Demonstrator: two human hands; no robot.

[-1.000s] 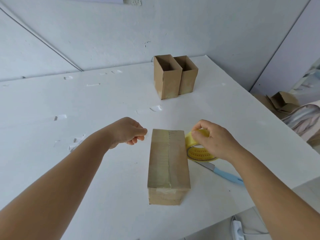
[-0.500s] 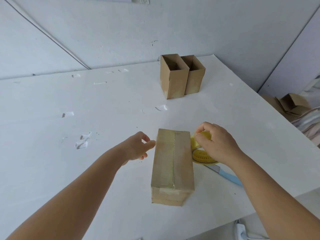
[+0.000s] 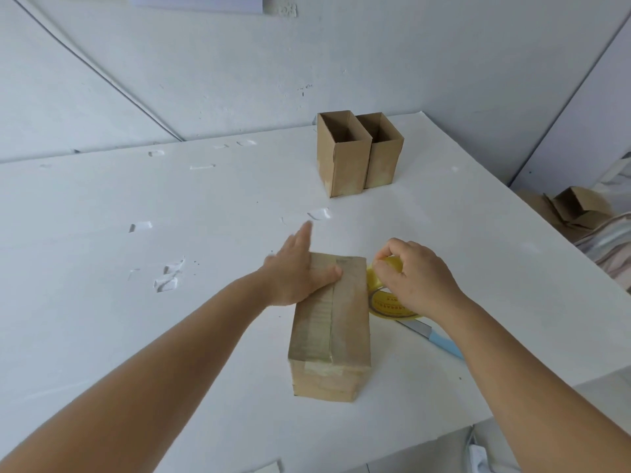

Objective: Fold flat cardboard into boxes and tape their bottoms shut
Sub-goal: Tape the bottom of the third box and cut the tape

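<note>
Your left hand point(image 3: 300, 271) moved onto the box's point(image 3: 331, 322) far end, fingers flat, right hand point(image 3: 418, 276) pinching tape roll point(image 3: 386, 295) beside it; box near table's point(image 3: 136, 336) front edge, long axis pointing away.

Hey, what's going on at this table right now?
A person is taping a cardboard box that lies bottom-up on the white table. The left hand presses flat on the far end of its taped seam, while the right hand grips a yellow tape roll just beside the box. Two finished boxes stand open at the far side, and a blue-handled cutter lies under the right wrist.
</note>
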